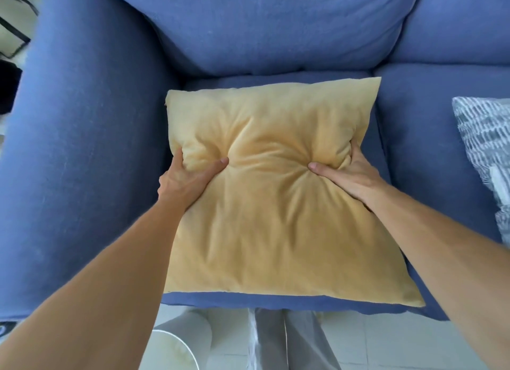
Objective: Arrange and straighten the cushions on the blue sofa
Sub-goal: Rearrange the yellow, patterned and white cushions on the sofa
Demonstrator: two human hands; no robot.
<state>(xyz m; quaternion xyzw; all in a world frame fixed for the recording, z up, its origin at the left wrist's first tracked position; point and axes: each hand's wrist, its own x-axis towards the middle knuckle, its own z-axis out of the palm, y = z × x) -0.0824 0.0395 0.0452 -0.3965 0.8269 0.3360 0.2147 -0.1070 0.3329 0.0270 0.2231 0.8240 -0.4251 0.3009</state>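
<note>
I log: square yellow cloth cushion (265, 217), velvety, softly sheened, creased; blue sofa (82, 148), matt woven cloth; at 3 o'clock, grey-and-white patterned cushion (488, 148), coarser textured weave.

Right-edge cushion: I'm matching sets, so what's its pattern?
The right-edge cushion is grey with white dashed stripes; head view.

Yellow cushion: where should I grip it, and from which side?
Its left and right edges, one hand from each side, as the left hand and right hand grip now: the yellow cushion is wide and soft, so a corner hold would likely sag.
</note>
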